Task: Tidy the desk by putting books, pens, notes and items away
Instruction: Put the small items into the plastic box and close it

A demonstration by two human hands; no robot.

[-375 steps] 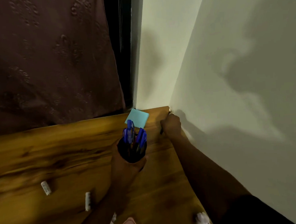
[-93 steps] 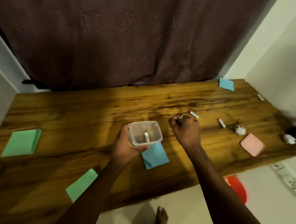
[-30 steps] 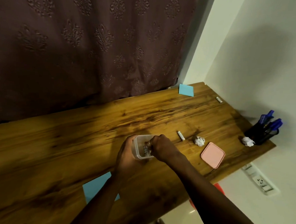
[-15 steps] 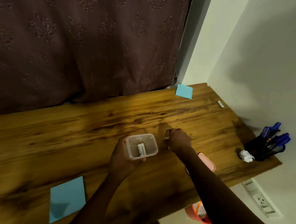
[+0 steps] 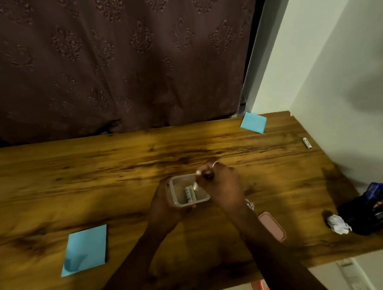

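My left hand (image 5: 165, 208) grips a small clear plastic box (image 5: 188, 190) above the middle of the wooden desk (image 5: 99, 183). Two white batteries (image 5: 189, 193) lie inside the box. My right hand (image 5: 223, 183) pinches another white battery (image 5: 197, 180) over the box's open top, its lower end inside the rim. One more battery (image 5: 307, 142) lies near the right wall. The box's pink lid (image 5: 272, 226) lies on the desk, partly hidden by my right forearm.
Blue sticky-note pads lie at the front left (image 5: 85, 249) and the far right corner (image 5: 253, 122). A dark pen holder with blue pens (image 5: 373, 208) stands at the right edge beside a crumpled paper ball (image 5: 337, 223). Another paper ball (image 5: 249, 204) peeks out by my right wrist. A curtain hangs behind.
My right hand picked a battery off the desk to the right of the box and brought it over the box's opening. My left hand kept hold of the box.
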